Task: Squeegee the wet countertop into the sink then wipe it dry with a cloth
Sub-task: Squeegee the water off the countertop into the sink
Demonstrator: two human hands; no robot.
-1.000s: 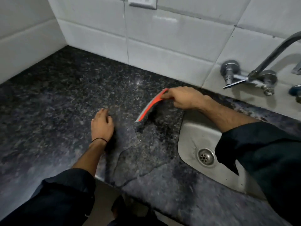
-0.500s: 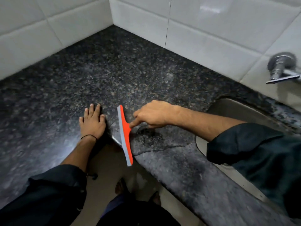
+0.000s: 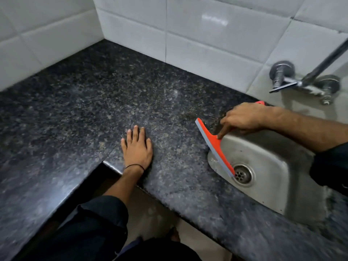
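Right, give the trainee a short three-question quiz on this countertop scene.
1. True or false: the left hand lies flat on the countertop.
2. Which hand holds the orange squeegee?
3. Where is the squeegee blade's lower end: A) over the sink, near the drain; B) against the wall tiles; C) under the tap?

Key: 1 true. 2 the right hand. 3 A.

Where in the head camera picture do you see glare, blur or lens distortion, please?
Head view: glare patch on the white wall tile; the countertop smears with blur toward the lower right edge; the wide-angle lens bends tile lines and the counter's front edge; the squeegee and both hands stay fairly sharp.
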